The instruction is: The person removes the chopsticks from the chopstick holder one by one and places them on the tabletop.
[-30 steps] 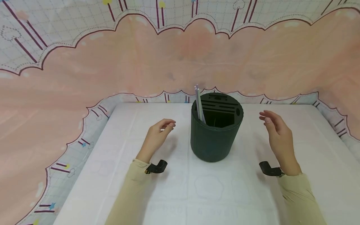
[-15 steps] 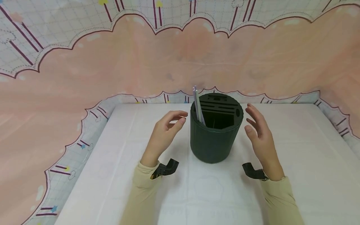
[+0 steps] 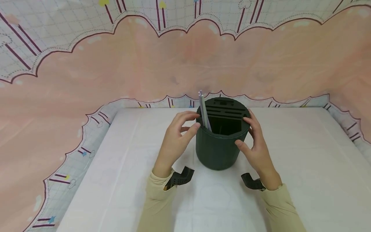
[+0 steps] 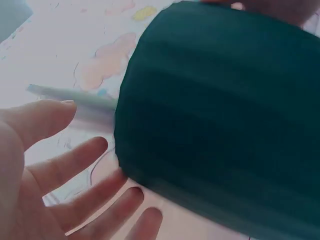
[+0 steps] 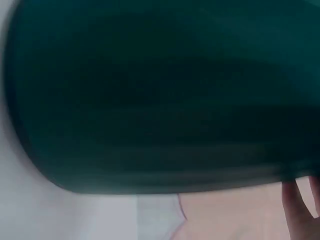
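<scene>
While the white counter (image 3: 116,180) spreads below, the dark green holder (image 3: 218,151) stands upright before the middle of its far edge. I judge it stiff and rather light, perhaps smooth, so best held from both sides below the rim. The left hand (image 3: 175,140), fingers spread, touches its side toward the counter's left edge; the right hand (image 3: 258,151) spreads thumb and fingers around the opposite side. Thin sticks (image 3: 204,111) lean inside. Half a second ago, both hands were apart from it.

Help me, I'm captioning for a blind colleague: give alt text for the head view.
A dark green holder with pale sticks inside stands on a white table, the right hand curved against its rim, the left hand at the opposite side.
</scene>
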Tool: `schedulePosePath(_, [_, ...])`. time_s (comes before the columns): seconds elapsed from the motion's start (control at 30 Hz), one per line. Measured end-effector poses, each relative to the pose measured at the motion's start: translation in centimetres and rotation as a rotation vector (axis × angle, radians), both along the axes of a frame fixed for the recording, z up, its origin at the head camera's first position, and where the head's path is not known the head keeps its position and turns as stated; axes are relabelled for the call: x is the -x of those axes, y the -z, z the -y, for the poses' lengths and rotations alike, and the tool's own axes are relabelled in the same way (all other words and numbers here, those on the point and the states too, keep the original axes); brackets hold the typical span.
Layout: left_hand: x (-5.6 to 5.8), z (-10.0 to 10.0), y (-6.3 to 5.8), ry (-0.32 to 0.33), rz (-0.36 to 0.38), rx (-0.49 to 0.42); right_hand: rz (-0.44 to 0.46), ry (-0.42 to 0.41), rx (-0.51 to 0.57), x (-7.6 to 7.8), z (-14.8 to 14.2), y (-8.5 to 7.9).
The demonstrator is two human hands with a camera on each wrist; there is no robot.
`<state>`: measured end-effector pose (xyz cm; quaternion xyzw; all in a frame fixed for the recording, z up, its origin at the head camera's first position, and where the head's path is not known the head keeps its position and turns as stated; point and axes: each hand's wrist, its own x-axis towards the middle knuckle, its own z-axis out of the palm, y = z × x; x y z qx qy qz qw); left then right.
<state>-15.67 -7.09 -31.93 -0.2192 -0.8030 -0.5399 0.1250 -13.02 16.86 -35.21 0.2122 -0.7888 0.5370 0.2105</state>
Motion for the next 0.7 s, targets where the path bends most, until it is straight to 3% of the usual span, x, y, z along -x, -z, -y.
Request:
schedulePosePath(0.2, [-0.1, -1.7, 0.3, -0.093, -0.077, 0.107, -0.007, 0.003, 0.038, 1.4, -0.7, 2.5])
schedulePosePath(0.33, [-0.3, -2.5, 0.1, -0.160, -0.126, 0.172, -0.006, 0.020, 0.049, 0.7, -0.4, 1.6])
schedulePosePath(0.47, [-0.4, -2.8, 0.0, -0.189, -0.155, 0.169, -0.001, 0.031, 0.045, 0.0, 0.2, 0.4])
schedulePosePath(0.57, [-0.4, -2.8, 0.1, -0.209, -0.173, 0.159, 0.009, 0.032, 0.034, 0.1, 0.2, 0.5])
schedulePosePath(0.7, [-0.5, -2.7, 0.1, -0.230, -0.192, 0.164, 0.019, 0.030, 0.026, 1.0, -0.3, 1.8])
